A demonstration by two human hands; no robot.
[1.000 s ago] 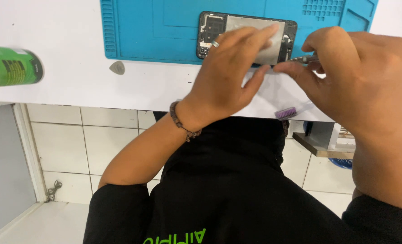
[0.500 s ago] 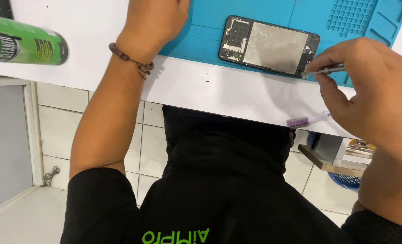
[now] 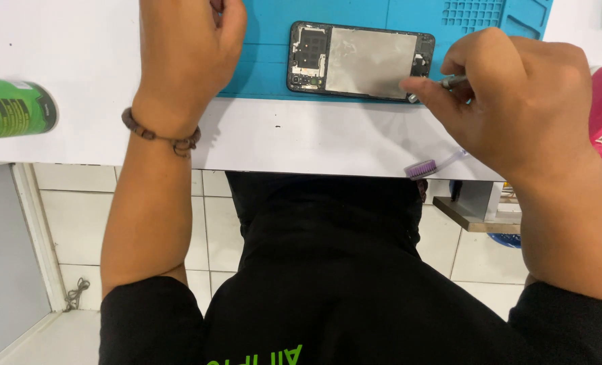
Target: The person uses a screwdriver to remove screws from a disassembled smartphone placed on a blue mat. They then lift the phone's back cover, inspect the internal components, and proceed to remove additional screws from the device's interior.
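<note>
Pinching a thin metal tool [image 3: 453, 81], right hand [image 3: 517, 108] works the opened phone's [image 3: 360, 61] edge; left hand [image 3: 189, 47] rests curled, grip unclear, on the blue mat [image 3: 267, 67].

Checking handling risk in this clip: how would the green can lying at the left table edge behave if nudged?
The green can lies on its side, so it would probably roll. It sits near the white table's front edge and might drop off. Its weight cannot be judged.

My white worktop [image 3: 314, 138] runs across the upper frame. Below it I see white wall tiles [image 3: 78, 203], pale floor at lower left, and a wooden shelf [image 3: 473, 216] at right.
</note>
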